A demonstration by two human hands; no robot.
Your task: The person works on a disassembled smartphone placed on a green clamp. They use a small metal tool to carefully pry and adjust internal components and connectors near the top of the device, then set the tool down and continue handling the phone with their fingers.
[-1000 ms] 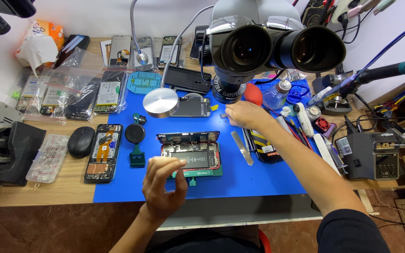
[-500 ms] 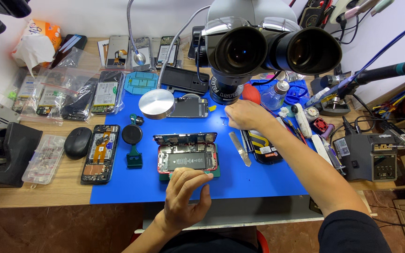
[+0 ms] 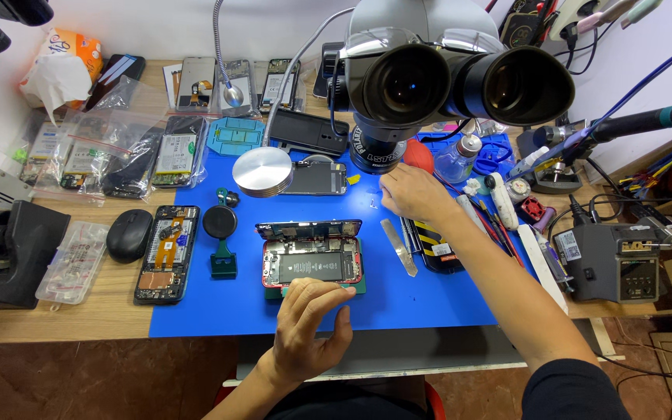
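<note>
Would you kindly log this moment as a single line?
left hand: touching opened red phone | right hand: on blue mat beside metal spudger

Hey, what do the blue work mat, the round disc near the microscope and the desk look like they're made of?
The blue mat looks like soft silicone or rubber: matte, flat, no glare. The round disc seems to be brushed metal, silvery with a dull sheen. The desk shows pale wood grain, though it may be laminate. The left hand touches the opened phone; the right hand rests on the mat.
</note>
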